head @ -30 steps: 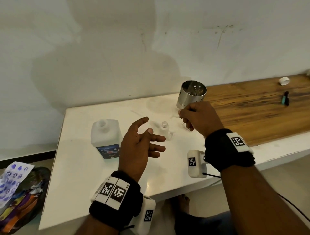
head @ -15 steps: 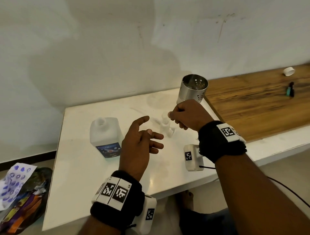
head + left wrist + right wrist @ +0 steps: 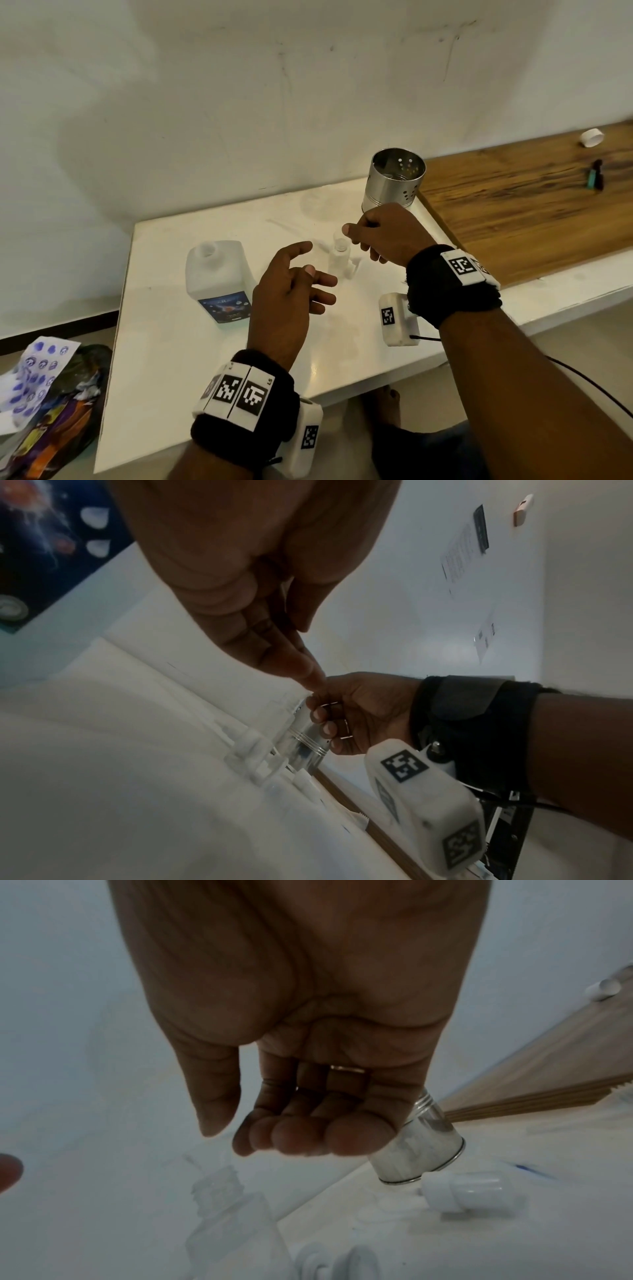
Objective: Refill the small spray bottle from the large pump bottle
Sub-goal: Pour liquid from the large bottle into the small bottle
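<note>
The large white bottle (image 3: 219, 281) with a blue label stands on the white table (image 3: 164, 342), its neck uncapped. To its right stands the small clear spray bottle (image 3: 339, 257) (image 3: 226, 1218), also without a top. My right hand (image 3: 359, 236) (image 3: 260, 1139) hovers just right of and above the small bottle. Its fingers are curled toward the palm, the thumb points at the bottle neck, and nothing shows inside it. My left hand (image 3: 318, 274) (image 3: 301, 666) floats between the two bottles with fingers spread and holds nothing.
A perforated metal cup (image 3: 394, 181) (image 3: 418, 1148) stands behind my right hand at the table's back right. White cap parts (image 3: 472, 1194) lie beside the small bottle. A wooden counter (image 3: 513, 212) carries a white lid (image 3: 592, 137). Bags (image 3: 44, 404) sit on the floor at left.
My right hand has moved left from beside the metal cup to just over the small spray bottle. The left hand has stayed spread in about the same place.
</note>
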